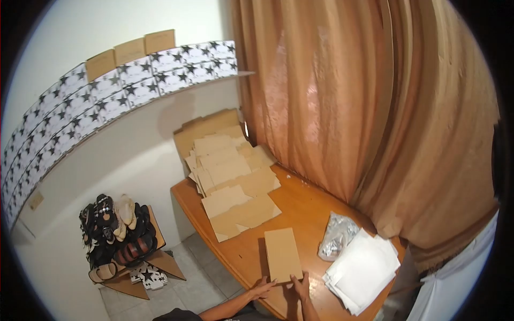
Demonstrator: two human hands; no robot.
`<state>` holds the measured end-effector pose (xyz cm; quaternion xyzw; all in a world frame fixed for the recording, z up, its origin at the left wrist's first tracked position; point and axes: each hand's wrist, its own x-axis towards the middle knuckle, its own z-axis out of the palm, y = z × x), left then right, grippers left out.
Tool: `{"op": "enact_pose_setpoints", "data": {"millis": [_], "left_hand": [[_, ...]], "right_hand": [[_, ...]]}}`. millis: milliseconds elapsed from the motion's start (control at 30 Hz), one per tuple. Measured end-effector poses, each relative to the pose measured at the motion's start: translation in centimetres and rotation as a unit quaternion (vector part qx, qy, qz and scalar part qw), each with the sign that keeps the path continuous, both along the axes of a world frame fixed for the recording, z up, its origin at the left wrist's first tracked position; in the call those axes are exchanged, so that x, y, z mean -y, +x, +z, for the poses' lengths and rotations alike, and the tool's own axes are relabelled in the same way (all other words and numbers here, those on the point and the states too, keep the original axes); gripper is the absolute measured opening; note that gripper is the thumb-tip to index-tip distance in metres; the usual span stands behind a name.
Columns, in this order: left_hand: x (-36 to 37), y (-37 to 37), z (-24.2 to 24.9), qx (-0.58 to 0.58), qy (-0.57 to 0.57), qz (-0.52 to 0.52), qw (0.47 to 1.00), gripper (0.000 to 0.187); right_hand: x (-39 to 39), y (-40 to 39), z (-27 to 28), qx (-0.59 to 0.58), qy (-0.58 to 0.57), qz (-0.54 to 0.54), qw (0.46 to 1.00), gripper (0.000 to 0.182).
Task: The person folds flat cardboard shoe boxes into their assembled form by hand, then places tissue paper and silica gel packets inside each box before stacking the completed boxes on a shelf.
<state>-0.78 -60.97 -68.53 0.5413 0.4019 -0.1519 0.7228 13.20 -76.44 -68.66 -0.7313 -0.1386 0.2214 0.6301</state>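
So both hands are at the near end of 1 plain brown box (282, 255), closed and smooth, on the glossy wood table (243, 260). The left hand (262, 289) has its fingers loosely spread by the near left corner; the right hand (301, 286) has its fingertips at the near right corner. Can't tell if either is really pinching the cardboard. Right of the box there's a messy stack of thin white sheets (361, 273), then a crinkly clear bag (338, 235) with something silvery I can't make out. Past those, flat cardboard blanks (230, 168) with cut tabs are piled up loosely. Off to the left, strappy shoes (120, 227) in black, beige and brown are heaped above brown flaps (166, 265), with a star-print box (148, 276) below. Wall shelf (246, 73) has rows of white boxes (142, 72) with black stars, print too small to read, plus 3 plain brown cartons (130, 51) on top. Tan curtain (321, 91) hangs in soft folds.
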Motion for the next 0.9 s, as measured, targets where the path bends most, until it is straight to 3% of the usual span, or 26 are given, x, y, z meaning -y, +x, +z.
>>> {"op": "enact_pose_setpoints", "data": {"millis": [33,100,133,233,267,400,467,600,667,733,900], "left_hand": [[0.0,-0.1,-0.1,0.009,0.007,0.012,1.0,0.119],[0.8,-0.6,0.3,0.015,0.056,0.061,0.996,0.114],[0.9,-1.1,2.6,0.026,0.021,0.081,0.996,0.109],[-0.1,-1.8,-3.5,0.091,0.024,0.121,0.988,0.111],[-0.5,-2.0,-2.2,0.029,0.007,0.138,0.99,0.104],[-0.3,-3.3,3.9,0.084,-0.021,0.234,0.968,0.1],[-1.4,-3.8,4.9,0.203,0.013,0.273,0.94,0.097],[-5.9,-4.4,12.0,0.289,0.049,0.287,0.912,0.093],[-8.6,-4.7,15.8,0.31,0.138,0.322,0.884,0.093],[-11.2,-5.3,20.6,0.317,0.178,0.321,0.875,0.087],[-18.9,-6.8,29.4,0.363,0.298,0.282,0.837,0.075]], "right_hand": [[-0.1,-0.7,2.6,-0.075,-0.009,0.006,0.997,0.058],[-0.1,-0.4,-2.2,-0.018,0.017,0.01,1.0,0.057],[-0.1,-0.3,-2.3,-0.009,0.019,0.02,1.0,0.057],[-0.8,-0.6,-2.0,-0.032,0.061,0.017,0.997,0.056],[-1.2,-0.5,-2.3,-0.039,0.056,0.024,0.997,0.057],[-3.8,-1.3,2.7,-0.026,0.098,0.041,0.994,0.059],[-5.7,-1.4,4.4,-0.003,0.114,0.052,0.992,0.059],[-10.6,-1.5,9.2,0.085,0.135,0.1,0.982,0.064],[-13.2,-2.0,13.7,0.097,0.155,0.12,0.976,0.069],[-15.5,-3.3,19.2,0.191,0.185,0.172,0.949,0.075],[-24.0,-5.0,26.5,0.296,0.211,0.139,0.921,0.078]]}}
